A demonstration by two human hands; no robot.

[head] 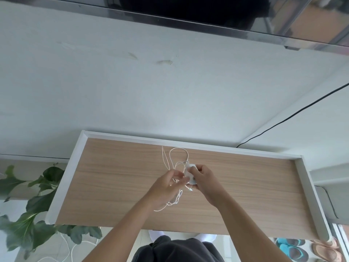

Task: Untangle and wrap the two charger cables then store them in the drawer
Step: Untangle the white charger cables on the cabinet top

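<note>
Thin white charger cables [176,157] hang in a tangled bunch above the wooden cabinet top [117,182]. Loops stick up toward the wall and a strand trails down to about [160,208]. My left hand [166,188] pinches strands of the cables between thumb and fingers. My right hand [204,178] grips a small white charger plug [191,173] that the cables run from. The two hands are close together, almost touching. No drawer is visible from this angle.
The cabinet top has a raised white rim [188,142] against the pale wall. A black cable [294,113] runs down the wall at the right. A leafy plant [34,214] stands at the left, sandals [309,250] on the floor at the right, a screen [188,10] above.
</note>
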